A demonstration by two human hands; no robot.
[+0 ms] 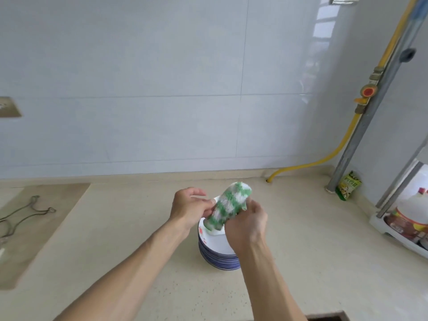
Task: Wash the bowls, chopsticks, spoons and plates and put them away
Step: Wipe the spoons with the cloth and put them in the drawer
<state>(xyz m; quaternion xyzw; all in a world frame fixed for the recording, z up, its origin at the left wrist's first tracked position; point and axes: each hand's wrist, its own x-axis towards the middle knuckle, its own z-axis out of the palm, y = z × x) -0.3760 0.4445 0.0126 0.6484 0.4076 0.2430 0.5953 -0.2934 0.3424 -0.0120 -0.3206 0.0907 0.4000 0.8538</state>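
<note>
- Both hands, left hand and right hand, had fingers curled round a green-white cloth.
- Plates sat stacked on the counter (right underneath the hands).

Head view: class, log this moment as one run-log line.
left hand: pinches cloth | right hand: grips cloth | green-and-white cloth: above stack | plate stack: on counter

**Where things sit on my counter**

I see the stack of plates at lower centre — my two hands just above it, cloth between them. Wire rack lies far left; packet and bottle tray sit far right.
</note>
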